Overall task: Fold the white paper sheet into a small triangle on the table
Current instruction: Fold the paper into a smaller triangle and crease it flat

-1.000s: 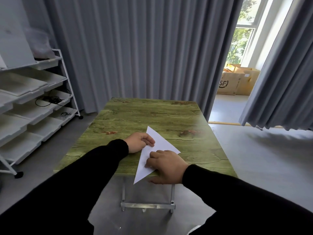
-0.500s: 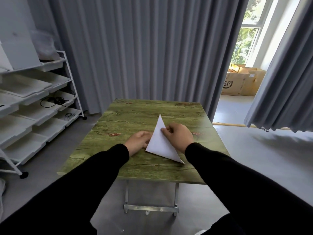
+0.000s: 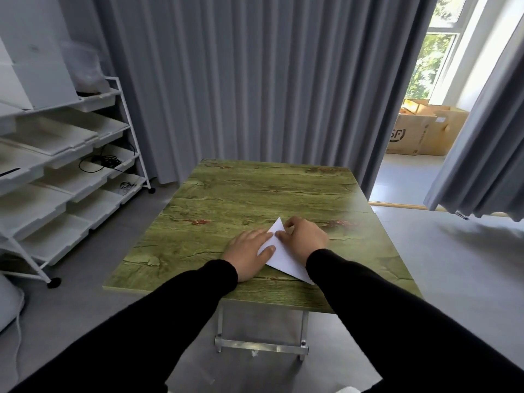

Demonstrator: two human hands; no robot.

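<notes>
The white paper sheet (image 3: 280,256) lies on the green wood-grain table (image 3: 255,194) as a narrow folded triangle, one tip pointing away from me and one toward the near right. My left hand (image 3: 249,255) rests flat on its left side, fingers spread over the paper. My right hand (image 3: 304,239) presses on the right side near the far tip, fingers curled on the paper's edge. Both sleeves are black. Part of the sheet is hidden under the hands.
A white wheeled rack (image 3: 65,177) with trays and cables stands to the left. Grey curtains (image 3: 241,80) hang behind the table. Cardboard boxes (image 3: 422,131) sit beyond the doorway at the right. The table's metal frame (image 3: 261,346) shows below its near edge.
The right hand carried the paper's near corner up and over, making a smaller triangle. The left hand shifted from the paper's left edge onto the sheet and flattened.
</notes>
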